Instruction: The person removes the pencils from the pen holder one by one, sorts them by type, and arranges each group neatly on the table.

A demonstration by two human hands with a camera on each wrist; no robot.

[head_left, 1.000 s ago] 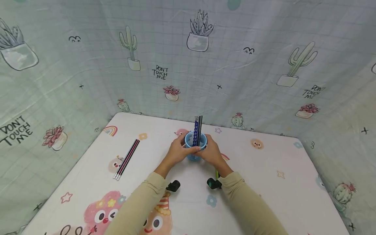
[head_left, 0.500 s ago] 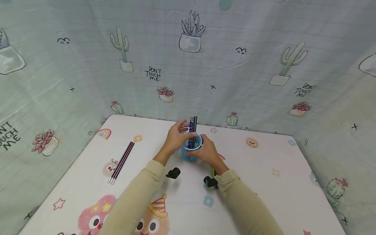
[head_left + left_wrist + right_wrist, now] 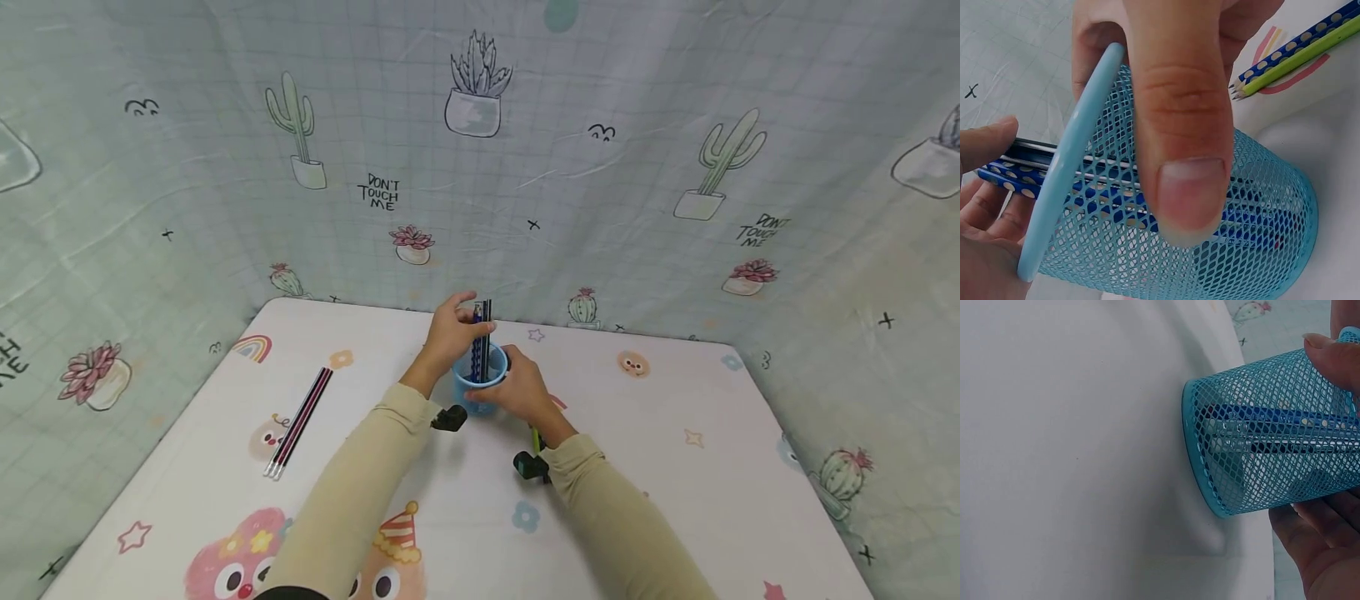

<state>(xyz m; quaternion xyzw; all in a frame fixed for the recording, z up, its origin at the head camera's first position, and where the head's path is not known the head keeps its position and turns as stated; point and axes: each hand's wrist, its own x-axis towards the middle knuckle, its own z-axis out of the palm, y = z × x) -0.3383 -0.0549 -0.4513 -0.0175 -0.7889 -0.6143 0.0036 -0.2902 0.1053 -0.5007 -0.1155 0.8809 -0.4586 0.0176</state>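
1. Left hand up high, thumb and fingers pinching the pencils near their top ends: blue dotted ones and black-and-silver ones, together in one pinch.
2. Right hand lower down, wrapped round the light blue mesh cup, its thumb across the front wall below the rim.
3. And the pencils are inside that cup, running from the pinch down through the mouth towards the base. Whether the base sits flat on the surface, I can't tell.
4. Here's the danger, as I judge it: pull the pencils sideways and they could lever on the rim and tip the cup. A loose pinch might let one slip out of the bunch; a hard squeeze could bow the mesh.
5. Just outside, a green pencil and a blue dotted pencil lie side by side near the cup. The right wrist hangs over them, partly hiding them from above, so a dropped forearm might roll them.
6. Farther out on the left, dark striped pencils lie together on the printed surface, well apart from the cup. The left forearm lies between them and the cup's near side.
7. Behind it all, a cactus-print curtain.
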